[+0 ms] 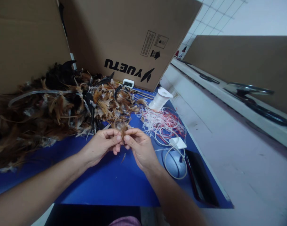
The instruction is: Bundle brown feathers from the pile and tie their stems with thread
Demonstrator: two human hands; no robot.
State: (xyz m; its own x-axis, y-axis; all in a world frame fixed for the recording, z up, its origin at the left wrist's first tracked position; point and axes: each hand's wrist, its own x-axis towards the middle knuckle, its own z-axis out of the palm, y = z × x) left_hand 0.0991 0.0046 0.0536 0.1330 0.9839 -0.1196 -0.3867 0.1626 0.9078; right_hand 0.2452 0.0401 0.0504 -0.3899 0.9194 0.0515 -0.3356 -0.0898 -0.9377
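Observation:
Between my two hands, just in front of the feather pile, is a small tuft of brown feathers (pixel 123 128). My left hand (pixel 108 142) pinches its left side between thumb and forefinger. My right hand (pixel 137 144) pinches the same tuft from the right, its fingertips very near those of the left. The lower end of the tuft is hidden by my fingers. A large heap of brown and black feathers (pixel 61 110) spreads over the left and back of the blue table (pixel 105 185). One loose feather (pixel 123 158) lies on the table below my hands.
Behind stand cardboard panels (pixel 124 34) and a small white digital display (pixel 128 83). At right are a white spool (pixel 160 99), tangled white and red strings (pixel 162 122), a white box (pixel 178 143) with a cable, a round bluish object (pixel 172 163) and a dark flat device (pixel 201 179).

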